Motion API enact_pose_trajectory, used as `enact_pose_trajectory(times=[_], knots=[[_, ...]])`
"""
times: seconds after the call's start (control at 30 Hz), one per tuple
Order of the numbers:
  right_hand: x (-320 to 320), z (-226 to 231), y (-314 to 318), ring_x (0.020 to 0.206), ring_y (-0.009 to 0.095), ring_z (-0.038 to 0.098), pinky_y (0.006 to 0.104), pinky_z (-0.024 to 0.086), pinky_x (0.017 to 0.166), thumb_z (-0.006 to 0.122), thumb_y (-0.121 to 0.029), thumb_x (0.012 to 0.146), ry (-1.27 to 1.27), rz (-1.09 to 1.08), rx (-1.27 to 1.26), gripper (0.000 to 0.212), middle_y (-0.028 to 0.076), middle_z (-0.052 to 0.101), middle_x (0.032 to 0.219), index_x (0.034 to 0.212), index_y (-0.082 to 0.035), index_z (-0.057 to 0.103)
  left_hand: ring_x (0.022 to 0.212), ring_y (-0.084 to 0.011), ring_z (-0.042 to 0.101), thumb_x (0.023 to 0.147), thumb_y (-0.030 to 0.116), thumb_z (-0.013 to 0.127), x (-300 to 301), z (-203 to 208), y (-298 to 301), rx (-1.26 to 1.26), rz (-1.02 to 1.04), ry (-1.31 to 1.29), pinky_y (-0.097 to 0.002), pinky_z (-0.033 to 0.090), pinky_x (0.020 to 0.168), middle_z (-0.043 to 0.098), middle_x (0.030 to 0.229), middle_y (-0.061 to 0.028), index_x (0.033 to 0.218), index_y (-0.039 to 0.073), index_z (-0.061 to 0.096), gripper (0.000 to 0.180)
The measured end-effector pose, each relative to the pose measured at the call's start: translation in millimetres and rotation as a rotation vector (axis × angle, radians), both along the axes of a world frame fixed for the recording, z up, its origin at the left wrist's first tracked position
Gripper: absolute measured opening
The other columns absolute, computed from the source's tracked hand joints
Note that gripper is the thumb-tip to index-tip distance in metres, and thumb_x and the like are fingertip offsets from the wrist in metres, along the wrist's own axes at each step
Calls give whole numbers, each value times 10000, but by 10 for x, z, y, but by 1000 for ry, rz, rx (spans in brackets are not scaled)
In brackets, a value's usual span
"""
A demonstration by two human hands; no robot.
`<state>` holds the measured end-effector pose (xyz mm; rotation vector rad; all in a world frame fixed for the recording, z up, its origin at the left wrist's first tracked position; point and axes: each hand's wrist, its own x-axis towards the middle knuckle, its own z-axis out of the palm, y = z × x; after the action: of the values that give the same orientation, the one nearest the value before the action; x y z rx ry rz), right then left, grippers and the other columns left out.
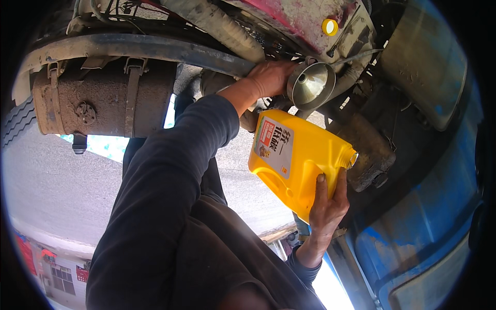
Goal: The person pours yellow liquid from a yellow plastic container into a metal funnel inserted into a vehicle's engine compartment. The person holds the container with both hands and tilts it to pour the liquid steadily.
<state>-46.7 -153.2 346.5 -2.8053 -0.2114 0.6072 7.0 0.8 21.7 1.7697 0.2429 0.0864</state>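
My left hand (271,78) reaches up from the left and is closed at the side of a metal funnel (312,87); the fingertips are hidden behind its rim. The funnel's wide bowl faces me at a tilt, its spout hole showing inside. Just below it, a yellow plastic jug (305,165) with a pale label lies tilted in the air. My right hand (329,204) grips the jug near its neck, two fingers showing along its side. The jug's uncapped mouth (353,159) points right.
A yellow cap (329,27) rests on the dusty red-and-grey engine part above the funnel. At the left hangs a rusty strapped tank (106,103) under a curved bar (139,47). Blue bodywork (418,237) fills the right side. Hoses and pipes surround the funnel.
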Motion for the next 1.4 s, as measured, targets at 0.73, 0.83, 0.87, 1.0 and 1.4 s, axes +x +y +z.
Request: enact_pose_trajectory(times=[0.73,0.83,0.87,1.0,1.4], knots=[[34,8,65,900,184,741,293,596,778,659,-319,1070,-16,10,-18,612,174,769,1098,1499,92,518,1172,-360,680,922,279,697,9,-88,-57,11,15,-21,-466,554,1006,703,1298,-129,1311,137,626,420],[43,9,50,896,185,738,292,592,773,660,-319,1069,-16,13,-16,615,174,769,1094,1499,97,515,1169,-356,680,919,269,699,-2,-32,-44,-8,24,-35,-463,554,1003,704,1291,-127,1320,138,620,428],[39,8,24,897,186,737,292,591,773,659,-320,1070,-20,15,-25,617,174,768,1094,1499,99,514,1168,-354,681,919,266,698,-4,-6,-38,-21,26,-38,-461,554,1002,705,1288,-127,1323,139,619,431],[50,-2,19,911,193,736,297,592,781,660,-327,1069,-26,25,-43,625,177,766,1100,1499,102,512,1123,-384,686,884,274,747,13,-117,-79,-13,82,-87,-467,574,949,722,1242,-140,1282,137,630,438],[73,2,28,969,198,749,313,606,845,660,-280,1072,-14,27,-18,575,179,760,1167,1507,72,526,1132,-395,681,886,280,744,15,-91,-55,-30,55,-81,-478,571,954,719,1256,-150,1301,140,625,453]])
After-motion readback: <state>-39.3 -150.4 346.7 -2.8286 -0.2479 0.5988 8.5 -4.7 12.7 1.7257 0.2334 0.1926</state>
